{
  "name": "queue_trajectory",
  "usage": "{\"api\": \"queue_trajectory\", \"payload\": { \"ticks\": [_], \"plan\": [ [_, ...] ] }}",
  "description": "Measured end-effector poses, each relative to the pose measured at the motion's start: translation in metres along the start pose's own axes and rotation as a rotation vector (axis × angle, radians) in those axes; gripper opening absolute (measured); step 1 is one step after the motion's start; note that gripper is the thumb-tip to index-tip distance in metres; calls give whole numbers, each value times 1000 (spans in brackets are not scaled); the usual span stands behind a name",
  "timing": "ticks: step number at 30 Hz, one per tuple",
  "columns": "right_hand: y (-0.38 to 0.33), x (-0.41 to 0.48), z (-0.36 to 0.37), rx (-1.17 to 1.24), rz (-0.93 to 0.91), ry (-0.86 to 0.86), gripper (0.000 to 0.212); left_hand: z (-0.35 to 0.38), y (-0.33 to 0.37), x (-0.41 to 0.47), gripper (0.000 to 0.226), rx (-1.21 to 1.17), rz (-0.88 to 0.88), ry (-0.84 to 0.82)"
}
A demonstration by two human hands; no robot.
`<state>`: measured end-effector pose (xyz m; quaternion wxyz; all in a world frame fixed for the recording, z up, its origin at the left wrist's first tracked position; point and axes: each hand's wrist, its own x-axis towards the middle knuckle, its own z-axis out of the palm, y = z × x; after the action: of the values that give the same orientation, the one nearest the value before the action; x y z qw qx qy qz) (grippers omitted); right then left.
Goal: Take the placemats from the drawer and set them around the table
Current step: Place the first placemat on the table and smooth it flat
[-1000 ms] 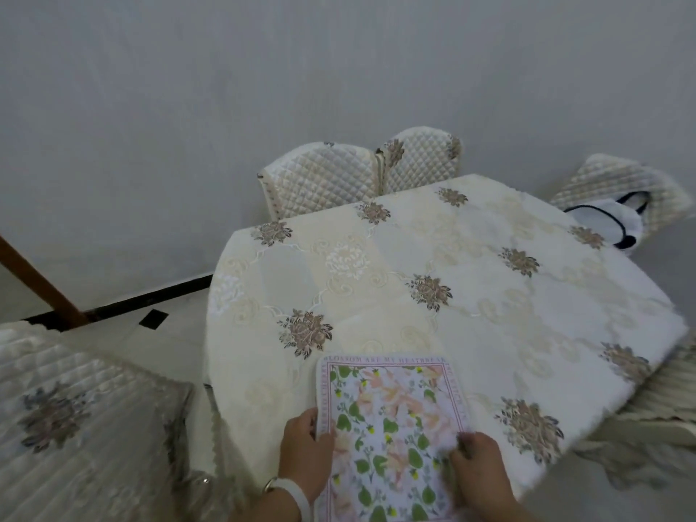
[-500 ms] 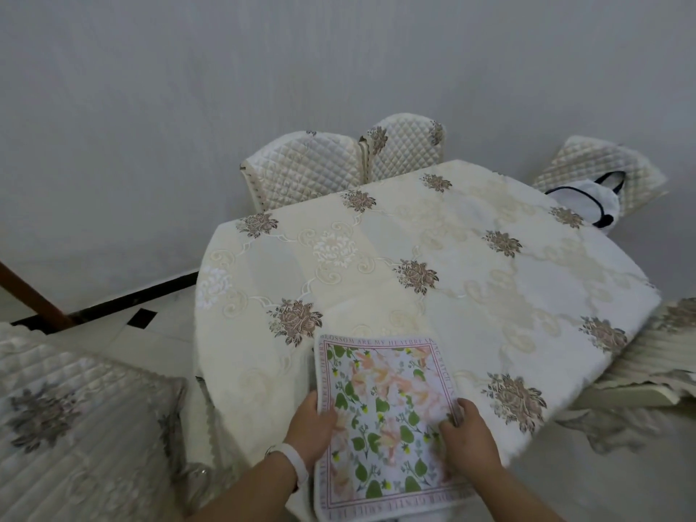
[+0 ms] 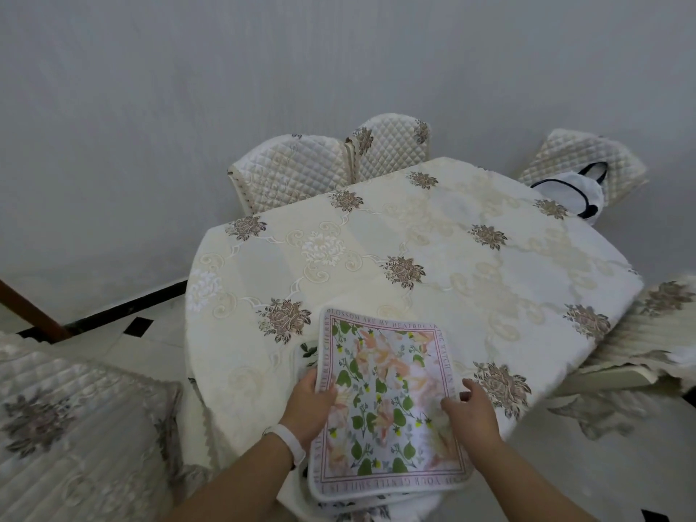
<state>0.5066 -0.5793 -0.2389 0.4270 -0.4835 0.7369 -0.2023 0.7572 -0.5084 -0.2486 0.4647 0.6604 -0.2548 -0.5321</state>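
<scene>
Ahead of the left hand's [image 3: 312,403] grip on the placemats [image 3: 384,389], the table [image 3: 452,265] is left open to its far edge, where passage is blocked by two chair backs [image 3: 293,175]. Left of the grip, room is bounded by a quilted chair [image 3: 75,427]; right of it, by the right hand [image 3: 472,414].

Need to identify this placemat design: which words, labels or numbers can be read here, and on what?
"LOSSOM ARE MY HEATBREA": far border of the top placemat.
"WATCH IN": its right border, running on under the right hand.
"YOUR GENTLE SMILE IS": its near border, upside down.
"CHERRY": its left border; the rest there is blurred.
No other text is visible.
</scene>
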Motion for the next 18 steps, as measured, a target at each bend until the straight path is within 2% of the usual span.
{"api": "queue_trajectory", "payload": {
  "ticks": [3,5,12,18],
  "plan": [
    [-3,5,-13,14,17,-19,30,4,4,-1,29,-16,3,0],
    [-5,3,-21,29,11,-8,17,5,6,1,29,-23,6,-4],
    [19,1,-59,130,-37,45,21,35,15,9,19,35,25,-56],
    [45,4,-113,193,-53,121,14,92,24,-3,24,61,43,-126]
  ]
}}
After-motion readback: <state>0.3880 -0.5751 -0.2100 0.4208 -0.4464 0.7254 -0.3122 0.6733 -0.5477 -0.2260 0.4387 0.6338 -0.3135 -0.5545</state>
